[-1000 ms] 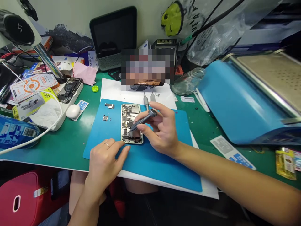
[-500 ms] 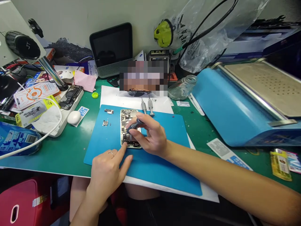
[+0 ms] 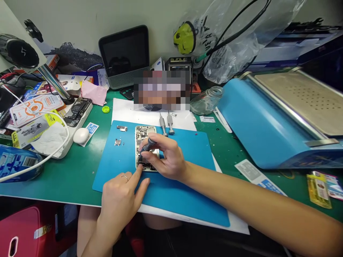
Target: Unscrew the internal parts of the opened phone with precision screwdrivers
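Note:
An opened phone [image 3: 143, 134] with bare circuitry lies on a blue work mat [image 3: 184, 192]. My right hand [image 3: 164, 159] pinches a small dark screwdriver [image 3: 147, 145], whose tip points down into the phone's lower half. My left hand [image 3: 120, 198] rests on the mat below the phone, a ring on one finger. Its forefinger reaches to the phone's lower left corner and its fingers are apart. Two small loose parts [image 3: 118, 142] lie on the mat to the left of the phone.
Two grey screwdrivers [image 3: 166, 125] lie just behind the phone. A glass jar [image 3: 206, 101], a big blue roller machine [image 3: 270, 121], a small dark screen [image 3: 124, 53], a second opened phone [image 3: 76, 107] and a white cable [image 3: 40, 157] surround the green table mat [image 3: 66, 171].
My right hand has tipped the screwdriver from a low slant to steeper and moved its tip lower on the phone. The left forefinger has stretched up to the phone's corner.

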Action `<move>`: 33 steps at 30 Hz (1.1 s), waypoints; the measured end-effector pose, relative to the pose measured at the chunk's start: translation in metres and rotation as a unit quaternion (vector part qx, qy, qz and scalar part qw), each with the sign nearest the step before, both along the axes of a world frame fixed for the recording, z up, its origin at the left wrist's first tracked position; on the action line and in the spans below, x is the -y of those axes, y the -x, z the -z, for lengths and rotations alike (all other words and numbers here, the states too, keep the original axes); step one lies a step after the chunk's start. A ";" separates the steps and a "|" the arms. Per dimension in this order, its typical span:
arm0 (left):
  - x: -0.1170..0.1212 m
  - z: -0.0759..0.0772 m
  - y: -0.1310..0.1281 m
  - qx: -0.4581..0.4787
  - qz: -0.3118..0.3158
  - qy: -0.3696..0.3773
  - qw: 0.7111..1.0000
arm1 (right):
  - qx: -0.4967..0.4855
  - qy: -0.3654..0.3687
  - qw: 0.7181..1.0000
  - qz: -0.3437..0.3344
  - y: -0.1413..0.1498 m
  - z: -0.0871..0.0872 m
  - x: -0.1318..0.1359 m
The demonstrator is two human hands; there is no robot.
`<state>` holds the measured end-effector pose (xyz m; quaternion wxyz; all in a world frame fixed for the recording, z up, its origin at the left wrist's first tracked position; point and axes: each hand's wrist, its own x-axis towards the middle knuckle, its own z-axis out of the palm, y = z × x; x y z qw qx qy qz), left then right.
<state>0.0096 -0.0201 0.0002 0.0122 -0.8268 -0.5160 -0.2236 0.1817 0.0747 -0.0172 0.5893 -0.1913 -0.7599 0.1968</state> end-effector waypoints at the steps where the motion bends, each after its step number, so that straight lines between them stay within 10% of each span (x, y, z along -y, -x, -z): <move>1: 0.000 0.000 0.000 -0.002 -0.001 0.000 1.000 | 0.001 -0.001 1.000 -0.003 0.000 -0.001 0.000; 33: 0.002 -0.004 -0.003 0.023 -0.016 0.038 0.999 | 0.003 0.034 0.999 -0.034 -0.004 -0.001 0.003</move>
